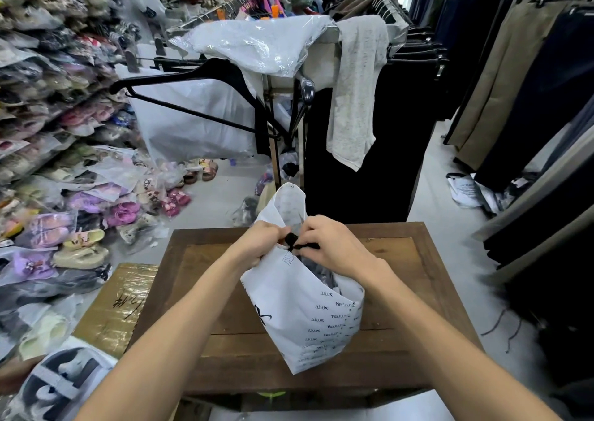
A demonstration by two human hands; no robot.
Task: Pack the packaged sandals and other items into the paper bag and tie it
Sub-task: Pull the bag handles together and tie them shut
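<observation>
hanger (193, 76), rack (276, 124), behind bag (305, 317)

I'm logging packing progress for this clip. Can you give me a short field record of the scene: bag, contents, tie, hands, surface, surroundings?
bag: white printed paper bag, upright on the table, top gathered
contents: dark items showing at the opening; what they are cannot be told
tie: black cord at the bag's mouth, being knotted
left hand: pinching the cord and bag top
right hand: pinching the cord's other side
surface: wooden table
surroundings: packaged sandals piled to the left, hanger beyond
</observation>
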